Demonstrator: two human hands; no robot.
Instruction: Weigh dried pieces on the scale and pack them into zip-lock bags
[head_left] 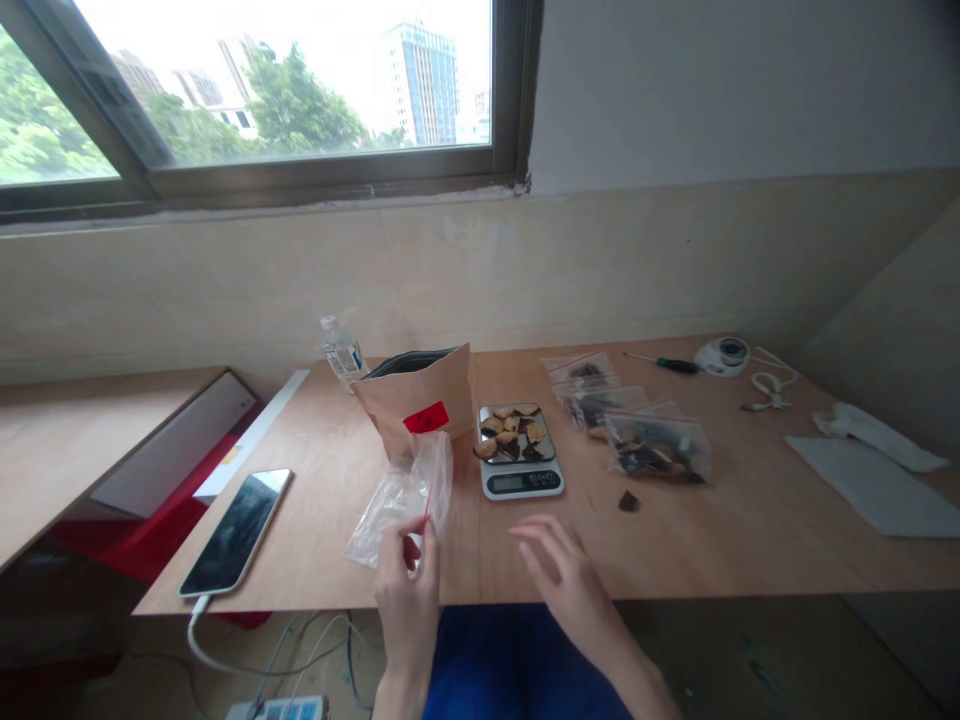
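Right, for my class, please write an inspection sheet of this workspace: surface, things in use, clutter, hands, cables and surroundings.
Surface: wood-coloured table, with a loose dark scrap.
Things in use: scale bearing dried pieces; open paper bag; filled bags.
Clutter: phone, bottle, screwdriver, white camera.
Hands: left hand pinches a clear bag; right hand open, holding nothing.
Cables: white cable plugged into phone; others below the table.
Surroundings: window, wall.

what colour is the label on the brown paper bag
Red label, best seen in the head view.
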